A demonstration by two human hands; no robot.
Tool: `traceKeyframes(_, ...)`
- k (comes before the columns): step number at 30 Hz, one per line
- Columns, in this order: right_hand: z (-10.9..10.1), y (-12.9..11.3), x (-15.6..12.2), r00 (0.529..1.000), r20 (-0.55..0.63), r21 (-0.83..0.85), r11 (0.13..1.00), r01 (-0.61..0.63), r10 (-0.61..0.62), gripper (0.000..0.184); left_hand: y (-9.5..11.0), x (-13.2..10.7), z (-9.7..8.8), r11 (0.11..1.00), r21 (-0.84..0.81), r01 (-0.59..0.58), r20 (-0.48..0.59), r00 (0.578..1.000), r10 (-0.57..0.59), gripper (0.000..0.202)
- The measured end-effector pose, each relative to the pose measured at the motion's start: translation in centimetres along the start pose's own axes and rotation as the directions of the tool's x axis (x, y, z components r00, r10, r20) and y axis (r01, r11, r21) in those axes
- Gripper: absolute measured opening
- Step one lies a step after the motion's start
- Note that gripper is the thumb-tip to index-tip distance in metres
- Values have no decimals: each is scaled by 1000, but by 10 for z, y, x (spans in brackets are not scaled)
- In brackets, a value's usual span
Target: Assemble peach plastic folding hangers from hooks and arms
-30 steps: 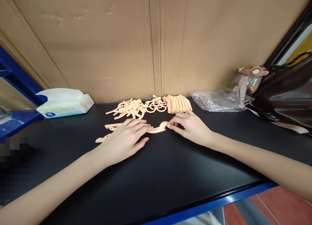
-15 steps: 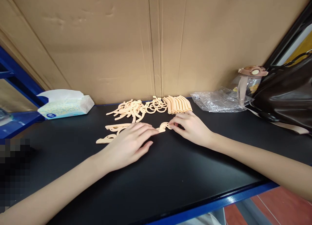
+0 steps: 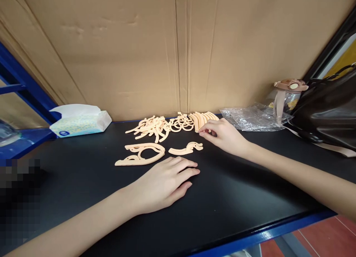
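Note:
My left hand [image 3: 167, 181] lies flat on the black tabletop [image 3: 222, 208], fingers stretched out, holding nothing. Just beyond its fingertips lies a small curved wooden piece [image 3: 185, 149]. A larger looped wooden piece [image 3: 141, 155] lies to the left of that. My right hand [image 3: 224, 135] reaches to the row of stacked curved wooden pieces [image 3: 202, 119] at the back, thumb and fingers pinched on the end of one. More loose wooden pieces [image 3: 151, 126] and wooden rings [image 3: 180, 122] are piled beside the row.
A tissue pack [image 3: 80, 121] sits at the back left by a blue shelf frame [image 3: 25, 86]. Crumpled clear plastic [image 3: 250, 118], a lidded bottle [image 3: 286, 97] and a dark bag [image 3: 328, 108] stand at the right. Cardboard [image 3: 178, 45] forms the back wall.
Both hands let go of the small curved piece. My left hand slid back toward me and my right hand moved up to the stacked row at the back.

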State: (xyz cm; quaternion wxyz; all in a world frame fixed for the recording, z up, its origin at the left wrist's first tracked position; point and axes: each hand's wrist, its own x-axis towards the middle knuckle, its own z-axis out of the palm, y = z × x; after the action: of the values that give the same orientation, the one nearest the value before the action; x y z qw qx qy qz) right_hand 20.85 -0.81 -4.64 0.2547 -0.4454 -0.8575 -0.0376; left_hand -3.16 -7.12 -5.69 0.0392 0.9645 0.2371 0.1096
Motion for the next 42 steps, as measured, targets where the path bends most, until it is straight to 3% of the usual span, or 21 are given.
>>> traceKeyframes(3,-3,6,20,999,46,7,1000,-24,23,17,0,0,0,1000,-16,-5,13,1000,5,32)
traceKeyframes(5,-1,9,36,995,102,-79,997,-14,22,20,0,0,-1,1000,-24,-7,18,1000,7,32)
traceKeyframes(7,5,14,52,990,134,-220,976,0,30,23,0,0,-2,1000,-27,-10,14,1000,11,32)
traceKeyframes(14,32,29,91,981,183,-323,946,-4,67,22,-3,-1,-2,999,-46,-21,-20,1000,20,32)
traceKeyframes(30,36,25,108,942,284,-306,948,-85,177,21,-5,2,0,999,-35,-10,-6,1000,10,31)
traceKeyframes(42,33,15,112,938,318,-311,950,-33,137,25,-6,0,1,999,-43,-4,23,1000,5,32)
